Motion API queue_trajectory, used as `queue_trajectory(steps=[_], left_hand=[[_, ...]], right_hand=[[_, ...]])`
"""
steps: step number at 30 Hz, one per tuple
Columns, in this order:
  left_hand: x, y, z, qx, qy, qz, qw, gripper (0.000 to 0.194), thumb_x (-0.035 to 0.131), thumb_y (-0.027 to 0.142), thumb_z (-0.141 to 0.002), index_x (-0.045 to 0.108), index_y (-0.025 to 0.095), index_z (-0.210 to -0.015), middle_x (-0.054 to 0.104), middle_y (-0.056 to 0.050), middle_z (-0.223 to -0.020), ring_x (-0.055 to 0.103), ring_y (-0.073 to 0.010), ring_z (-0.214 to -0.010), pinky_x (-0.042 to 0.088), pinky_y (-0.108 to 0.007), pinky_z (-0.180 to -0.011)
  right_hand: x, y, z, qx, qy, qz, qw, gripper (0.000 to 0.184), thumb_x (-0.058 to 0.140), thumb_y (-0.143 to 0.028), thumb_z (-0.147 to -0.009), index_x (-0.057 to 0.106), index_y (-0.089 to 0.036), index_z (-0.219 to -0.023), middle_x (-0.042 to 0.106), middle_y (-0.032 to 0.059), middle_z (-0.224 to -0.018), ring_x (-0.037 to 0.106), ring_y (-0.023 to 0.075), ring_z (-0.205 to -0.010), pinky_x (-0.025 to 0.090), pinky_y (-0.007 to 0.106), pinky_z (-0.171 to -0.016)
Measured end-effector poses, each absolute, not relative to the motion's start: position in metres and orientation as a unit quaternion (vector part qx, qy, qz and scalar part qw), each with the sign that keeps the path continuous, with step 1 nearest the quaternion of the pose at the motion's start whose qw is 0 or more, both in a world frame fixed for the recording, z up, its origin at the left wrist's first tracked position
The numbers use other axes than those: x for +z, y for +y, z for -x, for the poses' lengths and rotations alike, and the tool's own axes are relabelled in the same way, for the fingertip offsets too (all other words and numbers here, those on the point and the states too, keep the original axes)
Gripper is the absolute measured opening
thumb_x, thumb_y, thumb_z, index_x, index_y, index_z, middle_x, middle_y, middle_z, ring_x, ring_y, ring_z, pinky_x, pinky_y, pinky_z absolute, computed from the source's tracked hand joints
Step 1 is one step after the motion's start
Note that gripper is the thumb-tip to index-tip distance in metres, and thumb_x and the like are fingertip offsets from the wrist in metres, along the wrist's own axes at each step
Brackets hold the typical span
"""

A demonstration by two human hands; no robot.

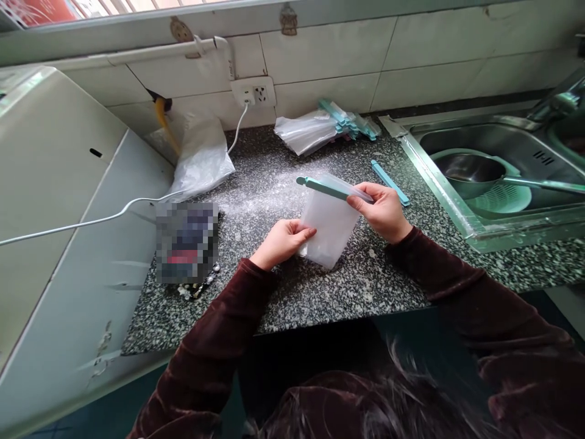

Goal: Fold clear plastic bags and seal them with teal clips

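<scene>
A translucent plastic bag is held up over the speckled counter between both hands. Along its top edge runs a teal bag sealing clip, its rounded left end sticking out past the bag. My left hand pinches the bag's lower left edge, thumb on top. The fingers of my right hand are closed around the clip's right end and the bag's upper corner; the clip's tip there is hidden. Just beyond that hand, a second teal clip lies on the counter.
Against the back wall lies a stack of clear bags with several teal clips on it. A steel sink at right holds a green colander and a pan. A crumpled plastic bag and a blurred-out device are at left.
</scene>
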State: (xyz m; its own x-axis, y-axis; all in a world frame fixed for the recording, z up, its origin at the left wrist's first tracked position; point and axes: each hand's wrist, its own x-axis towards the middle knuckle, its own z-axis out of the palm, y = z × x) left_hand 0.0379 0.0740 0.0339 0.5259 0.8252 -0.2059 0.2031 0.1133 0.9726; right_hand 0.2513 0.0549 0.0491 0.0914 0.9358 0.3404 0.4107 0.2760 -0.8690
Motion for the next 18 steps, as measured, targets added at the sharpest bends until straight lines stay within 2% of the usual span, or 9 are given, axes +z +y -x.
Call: queue_trajectory(steps=[3,6,10,13,18], left_hand=[[0.03,0.074,-0.039,0.251,0.414,-0.623,0.614,0.037,0.07,0.049,-0.061,0.064,0.013,-0.062,0.062,-0.003,-0.059,0.051,-0.0128,-0.052,0.039,-0.025,-0.05],[0.031,0.074,-0.036,0.249,0.403,-0.643,0.602,0.035,0.071,0.047,-0.063,0.066,0.012,-0.067,0.065,-0.005,-0.065,0.055,-0.0151,-0.057,0.041,-0.026,-0.052],[0.034,0.074,-0.037,0.324,0.378,-0.628,0.598,0.038,0.073,0.044,-0.063,0.068,0.012,-0.083,0.068,-0.009,-0.081,0.06,-0.0195,-0.073,0.047,-0.03,-0.064],[0.033,0.073,-0.041,0.388,0.36,-0.581,0.618,0.038,0.074,0.043,-0.062,0.069,0.013,-0.085,0.07,-0.01,-0.087,0.062,-0.021,-0.082,0.049,-0.033,-0.074],[0.029,0.077,-0.039,0.494,0.365,-0.483,0.624,0.038,0.077,0.044,-0.06,0.07,0.016,-0.085,0.071,-0.007,-0.087,0.064,-0.0201,-0.087,0.049,-0.034,-0.083]], right_hand=[[0.05,0.055,-0.254,0.263,-0.614,0.555,0.496,0.037,0.063,-0.055,-0.072,0.06,-0.018,-0.072,0.052,0.0003,-0.065,0.043,0.0113,-0.061,0.039,0.027,-0.057],[0.051,0.053,-0.253,0.279,-0.617,0.554,0.484,0.039,0.063,-0.056,-0.071,0.061,-0.017,-0.073,0.053,0.0006,-0.065,0.044,0.0116,-0.06,0.039,0.027,-0.056],[0.048,0.05,-0.243,0.333,-0.646,0.523,0.445,0.038,0.063,-0.054,-0.07,0.061,-0.016,-0.073,0.055,0.0003,-0.065,0.045,0.0108,-0.06,0.039,0.026,-0.056],[0.042,0.049,-0.232,0.366,-0.651,0.508,0.43,0.038,0.065,-0.053,-0.069,0.061,-0.015,-0.074,0.057,0.0007,-0.067,0.047,0.0109,-0.061,0.04,0.026,-0.058],[0.034,0.049,-0.224,0.445,-0.588,0.499,0.455,0.049,0.067,-0.057,-0.065,0.059,-0.015,-0.089,0.061,0.0032,-0.077,0.054,0.0131,-0.067,0.046,0.028,-0.063]])
